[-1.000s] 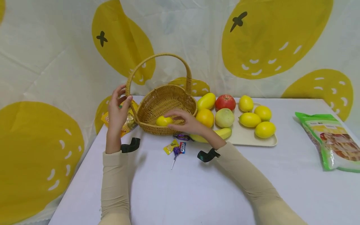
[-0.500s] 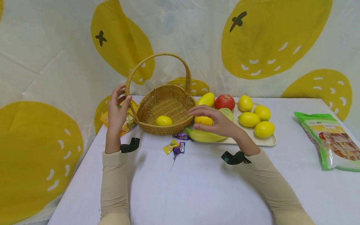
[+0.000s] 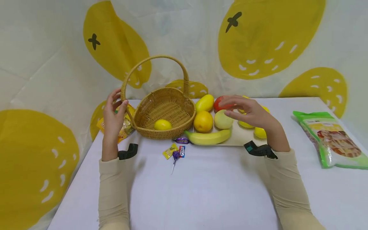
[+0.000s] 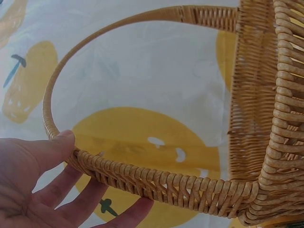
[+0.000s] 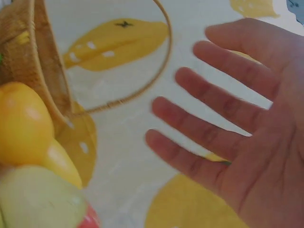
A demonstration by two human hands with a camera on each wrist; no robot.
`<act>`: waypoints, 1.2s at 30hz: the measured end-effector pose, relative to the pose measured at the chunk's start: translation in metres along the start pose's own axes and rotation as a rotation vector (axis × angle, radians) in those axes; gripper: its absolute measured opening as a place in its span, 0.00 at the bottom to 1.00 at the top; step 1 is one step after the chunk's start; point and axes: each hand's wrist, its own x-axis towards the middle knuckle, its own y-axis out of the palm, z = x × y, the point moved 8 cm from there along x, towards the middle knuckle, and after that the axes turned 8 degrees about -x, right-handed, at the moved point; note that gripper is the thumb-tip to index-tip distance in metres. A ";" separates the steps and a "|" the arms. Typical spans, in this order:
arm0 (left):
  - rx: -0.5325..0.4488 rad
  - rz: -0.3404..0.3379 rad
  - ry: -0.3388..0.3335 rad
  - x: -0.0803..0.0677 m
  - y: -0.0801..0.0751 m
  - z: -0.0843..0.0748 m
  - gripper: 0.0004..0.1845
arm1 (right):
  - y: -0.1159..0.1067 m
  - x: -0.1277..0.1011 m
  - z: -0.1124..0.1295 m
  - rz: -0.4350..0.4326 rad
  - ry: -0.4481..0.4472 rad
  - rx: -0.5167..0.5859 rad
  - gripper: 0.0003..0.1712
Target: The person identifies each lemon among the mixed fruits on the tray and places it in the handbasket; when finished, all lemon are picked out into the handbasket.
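Note:
A wicker basket (image 3: 166, 108) with a tall arched handle stands on the white tabletop, and one lemon (image 3: 163, 125) lies inside it near the front rim. My left hand (image 3: 114, 116) holds the left side of the handle, thumb on one side and fingers behind, as the left wrist view shows. With fingers spread and nothing in them, my right hand (image 5: 256, 128) hovers over the cream tray (image 3: 241, 137). It partly hides several lemons (image 3: 260, 132) and a red pomegranate-like fruit (image 3: 218, 104). Below its fingertips is a pale green round fruit (image 3: 223, 120).
Beside the basket are an orange (image 3: 203, 122), a yellow mango-shaped fruit (image 3: 205, 103) and a banana (image 3: 208, 137). A lollipop (image 3: 176, 155) and several wrapped candies (image 3: 170, 151) lie in front. A yellow packet (image 3: 123, 129) sits behind the left hand; a green-edged bag (image 3: 334, 137) lies far right.
My right hand has let go of the lemon in the basket and moved right, over the tray. The left hand stays on the handle. The head view has shifted slightly.

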 end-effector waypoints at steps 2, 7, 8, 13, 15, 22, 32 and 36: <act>0.000 0.001 0.001 -0.001 -0.001 0.000 0.26 | -0.008 -0.008 -0.009 0.039 0.099 -0.075 0.17; 0.015 0.001 0.009 -0.001 -0.002 -0.001 0.26 | -0.027 -0.025 -0.035 0.066 0.292 -0.165 0.15; 0.020 -0.001 0.005 -0.001 -0.002 -0.001 0.27 | -0.030 -0.028 -0.041 0.059 0.320 -0.169 0.15; 0.040 -0.004 -0.011 -0.002 -0.004 -0.001 0.27 | -0.039 -0.044 -0.076 0.047 0.490 -0.154 0.18; 0.037 -0.003 -0.003 -0.002 -0.003 -0.002 0.26 | -0.040 -0.052 -0.092 0.071 0.575 -0.158 0.21; 0.042 -0.008 0.004 -0.002 -0.002 -0.002 0.26 | -0.036 -0.070 -0.131 0.165 0.714 -0.162 0.29; 0.062 -0.015 0.003 -0.002 -0.003 -0.003 0.26 | -0.010 -0.073 -0.144 0.295 0.715 -0.094 0.32; 0.061 -0.016 0.002 -0.003 -0.002 -0.002 0.26 | -0.005 -0.073 -0.146 0.337 0.727 -0.109 0.32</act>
